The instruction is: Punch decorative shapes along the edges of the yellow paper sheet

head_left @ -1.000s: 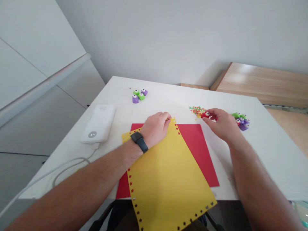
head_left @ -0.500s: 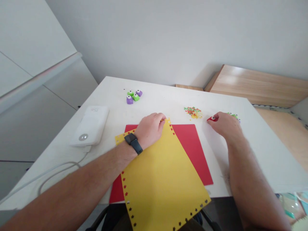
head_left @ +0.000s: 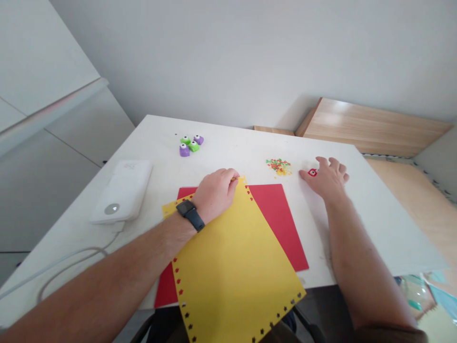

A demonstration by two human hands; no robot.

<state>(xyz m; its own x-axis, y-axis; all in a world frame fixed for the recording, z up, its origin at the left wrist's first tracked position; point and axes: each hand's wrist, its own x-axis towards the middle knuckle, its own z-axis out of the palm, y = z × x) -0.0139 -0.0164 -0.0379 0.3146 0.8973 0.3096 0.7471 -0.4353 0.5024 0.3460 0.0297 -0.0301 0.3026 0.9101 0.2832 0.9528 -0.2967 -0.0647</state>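
Note:
My left hand (head_left: 216,195), with a dark watch on its wrist, pinches the far edge of a yellow sheet of paper (head_left: 235,257). Small star and heart shapes are cut out along the sheet's edges. Beneath it lies a red sheet (head_left: 282,219), partly covered. My right hand (head_left: 326,178) is open at the table's right side, thumb and fingers spread. A small red craft punch (head_left: 312,172) shows between its thumb and index finger, on or close to the table; I cannot tell whether the fingers touch it.
Several purple and green craft punches (head_left: 189,145) stand at the back left. A pile of coloured paper confetti (head_left: 279,167) lies left of my right hand. At the left, a white device (head_left: 123,190) trails a cable (head_left: 82,252). A wooden board (head_left: 371,124) is beyond the far right edge.
My right hand has opened from its grip on the red punch, and its fingers have spread. My left hand keeps its hold on the yellow sheet. The view has shifted slightly.

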